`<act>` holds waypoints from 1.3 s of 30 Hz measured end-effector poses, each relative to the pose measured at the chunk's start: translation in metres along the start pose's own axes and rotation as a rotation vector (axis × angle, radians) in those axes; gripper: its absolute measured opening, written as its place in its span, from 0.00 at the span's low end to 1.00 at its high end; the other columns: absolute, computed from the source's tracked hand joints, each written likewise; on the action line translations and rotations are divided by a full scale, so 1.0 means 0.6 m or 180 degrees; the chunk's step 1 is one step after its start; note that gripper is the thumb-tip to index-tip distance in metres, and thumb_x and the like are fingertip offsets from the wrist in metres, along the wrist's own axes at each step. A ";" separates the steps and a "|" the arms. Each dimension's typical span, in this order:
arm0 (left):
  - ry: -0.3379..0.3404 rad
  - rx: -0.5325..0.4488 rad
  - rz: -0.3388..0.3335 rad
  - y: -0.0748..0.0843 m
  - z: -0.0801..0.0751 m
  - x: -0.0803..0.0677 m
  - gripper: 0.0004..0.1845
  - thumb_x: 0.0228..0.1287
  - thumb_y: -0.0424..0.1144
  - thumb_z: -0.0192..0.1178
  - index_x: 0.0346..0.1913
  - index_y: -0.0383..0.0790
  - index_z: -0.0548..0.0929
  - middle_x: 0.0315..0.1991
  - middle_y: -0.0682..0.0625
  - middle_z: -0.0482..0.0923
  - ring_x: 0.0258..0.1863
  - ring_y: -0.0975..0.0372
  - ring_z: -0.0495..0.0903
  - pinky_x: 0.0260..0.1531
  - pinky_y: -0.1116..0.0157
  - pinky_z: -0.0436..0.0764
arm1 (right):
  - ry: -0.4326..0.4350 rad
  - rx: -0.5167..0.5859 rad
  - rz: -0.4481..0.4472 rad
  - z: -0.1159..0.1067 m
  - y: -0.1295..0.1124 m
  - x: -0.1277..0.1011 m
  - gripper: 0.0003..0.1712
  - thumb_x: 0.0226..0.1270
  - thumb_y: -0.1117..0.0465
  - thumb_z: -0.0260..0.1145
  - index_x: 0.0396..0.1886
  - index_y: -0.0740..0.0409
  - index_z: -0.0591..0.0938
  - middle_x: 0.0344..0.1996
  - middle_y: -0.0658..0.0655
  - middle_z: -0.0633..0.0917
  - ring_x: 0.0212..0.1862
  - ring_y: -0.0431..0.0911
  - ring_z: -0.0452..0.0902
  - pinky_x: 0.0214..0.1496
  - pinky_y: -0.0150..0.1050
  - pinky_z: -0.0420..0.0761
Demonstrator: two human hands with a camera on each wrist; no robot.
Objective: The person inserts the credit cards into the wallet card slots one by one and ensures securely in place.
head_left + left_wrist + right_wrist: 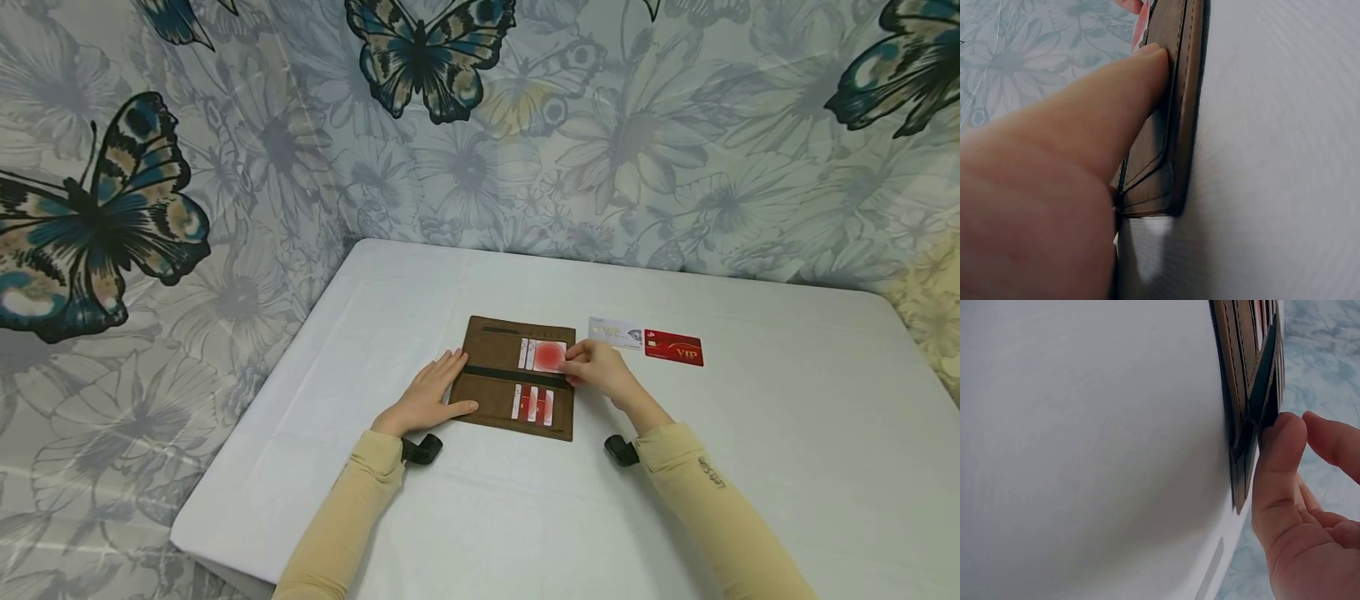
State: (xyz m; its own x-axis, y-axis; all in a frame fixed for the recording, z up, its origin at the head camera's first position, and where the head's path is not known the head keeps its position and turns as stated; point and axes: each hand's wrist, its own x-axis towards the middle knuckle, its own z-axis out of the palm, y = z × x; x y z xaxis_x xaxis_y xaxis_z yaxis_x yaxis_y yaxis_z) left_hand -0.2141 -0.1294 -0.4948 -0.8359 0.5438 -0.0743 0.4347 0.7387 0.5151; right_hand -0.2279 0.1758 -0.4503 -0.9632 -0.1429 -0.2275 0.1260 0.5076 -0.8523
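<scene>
A brown wallet (487,408) lies unfolded on the white table, a dark band across its fold. My left hand (427,396) rests flat on its left side, fingers straight; up close, the thumb (1141,75) presses on the leather. My right hand (603,371) is at the wallet's right edge, fingertips by a card with a red circle (550,357) in the upper half. In the right wrist view the thumb (1282,450) touches the wallet edge, with a small gap to the index fingertip; whether a card is pinched is hidden. Red and white cards (532,404) sit in the lower slots.
Beyond the right hand lie a silver VIP card (611,332) and a red VIP card (673,348), side by side on the white table (795,417). A patterned curtain with butterflies (423,54) hangs behind the table and along its left side.
</scene>
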 end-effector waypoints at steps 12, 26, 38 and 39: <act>0.0003 0.0010 0.0007 0.003 -0.001 -0.002 0.46 0.63 0.59 0.53 0.73 0.40 0.44 0.73 0.47 0.38 0.71 0.59 0.36 0.67 0.58 0.37 | -0.0017 -0.0033 -0.0024 0.008 0.000 0.007 0.17 0.61 0.66 0.65 0.44 0.74 0.73 0.31 0.61 0.82 0.29 0.42 0.77 0.36 0.38 0.80; -0.0007 0.0006 0.0005 0.002 0.001 0.000 0.46 0.63 0.60 0.53 0.73 0.41 0.44 0.73 0.48 0.38 0.71 0.59 0.35 0.67 0.58 0.37 | -0.0137 -0.0009 -0.0064 0.015 -0.003 0.014 0.18 0.58 0.69 0.66 0.46 0.73 0.73 0.29 0.58 0.80 0.27 0.42 0.77 0.35 0.36 0.80; 0.0006 -0.0008 -0.0010 0.005 -0.002 -0.003 0.46 0.63 0.60 0.53 0.73 0.41 0.44 0.73 0.48 0.38 0.71 0.60 0.35 0.67 0.58 0.37 | -0.0177 -0.0136 -0.0162 0.023 -0.012 0.011 0.18 0.57 0.70 0.64 0.46 0.75 0.74 0.28 0.59 0.80 0.27 0.42 0.74 0.32 0.36 0.78; 0.0012 -0.0008 -0.0010 0.005 -0.002 -0.003 0.46 0.63 0.60 0.53 0.73 0.40 0.44 0.73 0.48 0.38 0.71 0.60 0.36 0.67 0.58 0.37 | -0.0172 -0.0148 -0.0166 0.023 -0.013 0.010 0.18 0.57 0.70 0.64 0.46 0.74 0.74 0.28 0.59 0.80 0.27 0.42 0.74 0.32 0.36 0.77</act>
State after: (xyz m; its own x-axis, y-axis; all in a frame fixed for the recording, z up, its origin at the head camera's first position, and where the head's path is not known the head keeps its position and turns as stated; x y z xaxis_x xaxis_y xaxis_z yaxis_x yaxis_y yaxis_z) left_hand -0.2117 -0.1287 -0.4925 -0.8386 0.5399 -0.0729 0.4312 0.7395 0.5169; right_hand -0.2314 0.1592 -0.4518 -0.9538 -0.2153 -0.2094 0.0635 0.5369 -0.8413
